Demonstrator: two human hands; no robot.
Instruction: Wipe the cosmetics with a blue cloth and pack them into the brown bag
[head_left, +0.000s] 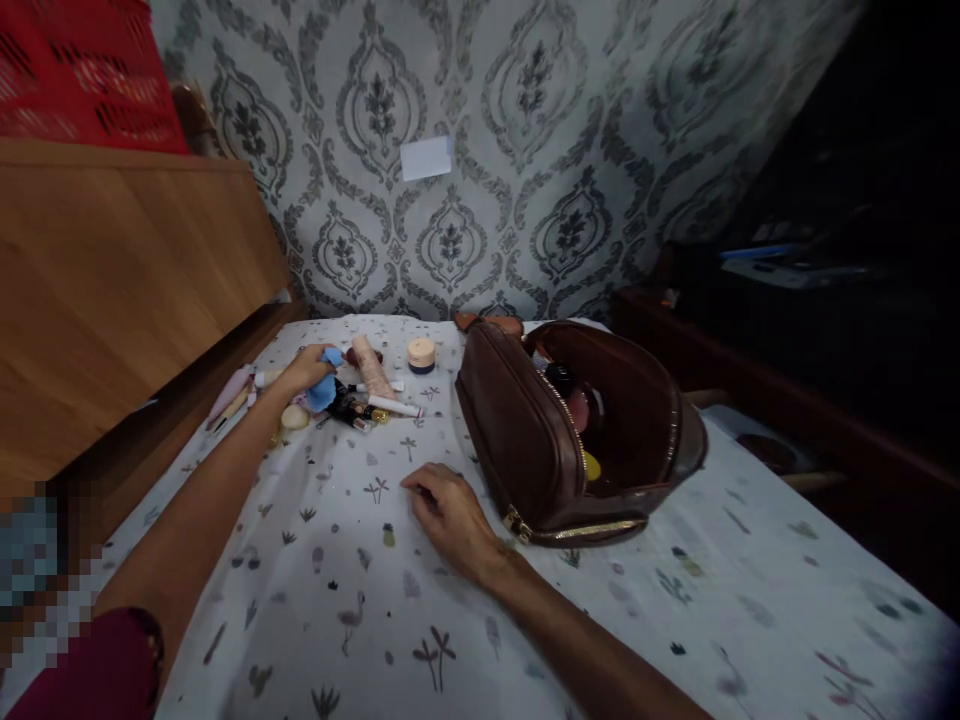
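Observation:
My left hand point(304, 370) is closed on a crumpled blue cloth point(321, 393) at the left side of the sheet. Around it lies a pile of cosmetics: a pinkish tube point(373, 368), a white pen-like tube point(397, 407), several dark tubes point(346, 405) and a round cream-coloured item point(295, 417). A small jar with a beige lid point(421, 352) stands just right of the pile. My right hand point(450, 515) rests on the sheet with its fingers curled together, nothing visible in them. Beside it, the brown cosmetic bag point(517, 430) stands unzipped, with several items inside.
A patterned white sheet point(360, 560) covers the surface. To the left is a wooden cabinet point(135, 270) with a red plastic basket point(90, 80) on top. Behind the bag lies a brown object point(506, 325). A papered wall closes off the back; dark furniture point(720, 350) stands right.

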